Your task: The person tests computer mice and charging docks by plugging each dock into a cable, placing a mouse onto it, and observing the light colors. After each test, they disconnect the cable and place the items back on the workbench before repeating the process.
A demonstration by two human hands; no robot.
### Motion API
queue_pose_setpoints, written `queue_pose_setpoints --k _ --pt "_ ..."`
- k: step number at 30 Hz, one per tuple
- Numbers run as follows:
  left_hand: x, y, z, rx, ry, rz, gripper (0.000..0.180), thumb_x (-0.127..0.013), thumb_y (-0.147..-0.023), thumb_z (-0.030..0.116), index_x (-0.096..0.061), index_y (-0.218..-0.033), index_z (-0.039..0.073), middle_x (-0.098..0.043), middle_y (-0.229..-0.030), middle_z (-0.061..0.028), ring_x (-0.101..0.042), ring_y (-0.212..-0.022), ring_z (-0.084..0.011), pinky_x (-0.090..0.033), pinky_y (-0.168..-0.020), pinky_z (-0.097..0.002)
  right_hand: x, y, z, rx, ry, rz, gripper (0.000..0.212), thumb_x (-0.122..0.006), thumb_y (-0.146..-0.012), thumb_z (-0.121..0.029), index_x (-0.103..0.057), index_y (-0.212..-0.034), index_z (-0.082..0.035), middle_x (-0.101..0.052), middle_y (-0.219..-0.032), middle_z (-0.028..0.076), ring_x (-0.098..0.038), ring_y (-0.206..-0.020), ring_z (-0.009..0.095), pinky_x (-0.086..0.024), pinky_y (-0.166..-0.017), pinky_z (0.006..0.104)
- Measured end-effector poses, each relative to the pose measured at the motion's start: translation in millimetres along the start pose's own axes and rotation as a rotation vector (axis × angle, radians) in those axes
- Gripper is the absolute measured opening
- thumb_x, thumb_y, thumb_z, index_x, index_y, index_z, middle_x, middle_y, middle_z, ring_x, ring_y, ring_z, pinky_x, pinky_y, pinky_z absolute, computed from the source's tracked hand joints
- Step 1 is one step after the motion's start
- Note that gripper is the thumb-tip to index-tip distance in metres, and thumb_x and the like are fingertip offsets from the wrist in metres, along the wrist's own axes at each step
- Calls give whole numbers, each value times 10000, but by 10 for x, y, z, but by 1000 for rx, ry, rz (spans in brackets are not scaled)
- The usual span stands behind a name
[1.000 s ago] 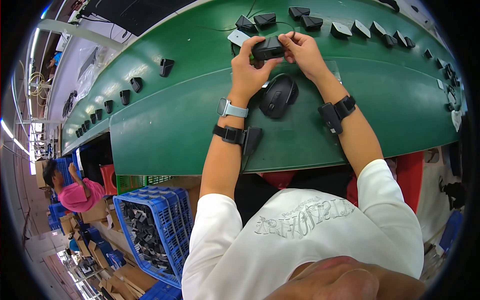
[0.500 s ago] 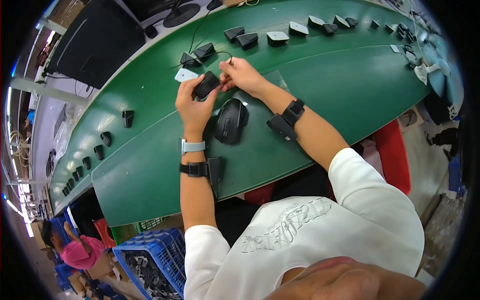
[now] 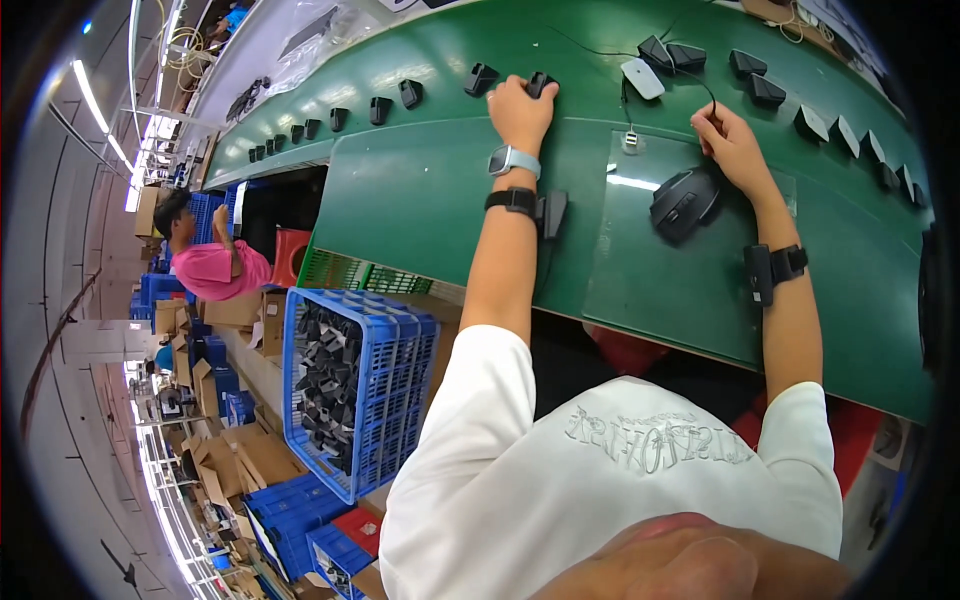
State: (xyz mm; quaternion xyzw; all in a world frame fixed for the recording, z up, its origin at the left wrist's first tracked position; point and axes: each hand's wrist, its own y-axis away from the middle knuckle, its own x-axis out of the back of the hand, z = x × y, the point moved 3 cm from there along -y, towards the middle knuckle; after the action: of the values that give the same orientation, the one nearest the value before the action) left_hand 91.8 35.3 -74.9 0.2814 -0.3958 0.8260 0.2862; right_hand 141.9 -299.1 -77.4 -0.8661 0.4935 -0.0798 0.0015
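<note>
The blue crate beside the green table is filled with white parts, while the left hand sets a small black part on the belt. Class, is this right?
Not quite. In the head view the blue crate beside the green table holds black parts, not white ones. The rest stands: the left hand rests on a small black part on the belt.
</note>
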Motion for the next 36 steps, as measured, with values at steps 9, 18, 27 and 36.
queue_pose_setpoints --k 9,18,27,36 --pt "217 -474 -911 136 -224 83 671 -773 -804 482 -607 -1231 -9 -571 -1297 -225 -470 -1256 -417 -376 -1029 -562 -62 40 -98 0 52 14 184 -628 -1025 -226 -593 -951 -61 -506 -749 -54 -461 -673 52 -390 -620 227" --pt "148 -445 -1064 132 -307 30 617 -756 -821 480 -655 -1195 0 -660 -1172 -196 -548 -1165 -394 -418 -989 -536 -93 47 1 -9 104 -8 172 -594 -1047 -221 -586 -969 -68 -479 -766 -63 -429 -694 44 -365 -632 213" --pt "519 -318 -179 -304 190 390 472 -847 -756 303 -622 -1012 -24 -666 -987 -187 -613 -954 -380 -501 -823 -466 -106 27 5 20 90 7 194 -637 -1021 -253 -597 -961 -73 -498 -748 -66 -451 -684 47 -382 -620 223" --pt "310 -92 390 -731 309 499 465 -889 -650 208 -601 -966 25 -666 -940 -139 -610 -883 -329 -505 -762 -427 -138 55 -45 5 113 -5 200 -637 -1021 -262 -600 -967 -74 -506 -759 -64 -454 -697 48 -389 -640 224"
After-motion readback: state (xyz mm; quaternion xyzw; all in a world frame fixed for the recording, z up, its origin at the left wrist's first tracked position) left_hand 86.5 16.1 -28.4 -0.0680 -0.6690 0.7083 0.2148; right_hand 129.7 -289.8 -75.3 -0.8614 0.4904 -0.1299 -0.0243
